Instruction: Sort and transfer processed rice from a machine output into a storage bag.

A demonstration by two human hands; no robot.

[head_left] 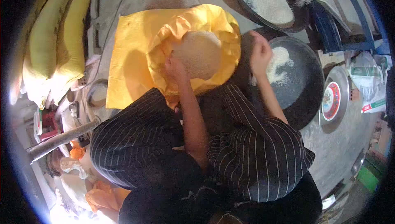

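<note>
A yellow sack (pixel 226 61) stands in front of me with its rim folded down, holding pale brownish grain or meal (pixel 201 55). My left hand (pixel 176 68) is closed at the left inner side of the sack, over the edge of the grain; what its fingers hold, if anything, is hidden. Between the sack and a dark round basin (pixel 302 88), my right hand (pixel 261 55) is raised with its fingers curled together. I cannot make out anything in it. White grain or flour (pixel 280 65) lies in the basin, just right of that hand.
A second dark basin (pixel 302 22) with a white heap (pixel 267 4) stands beside a blue frame (pixel 329 26). At right are a metal plate with a red-rimmed dish (pixel 330 100) and a plastic bag (pixel 366 76). Full yellow sacks (pixel 49 34), a small bowl (pixel 98 94) and a pipe (pixel 61 138) stand left.
</note>
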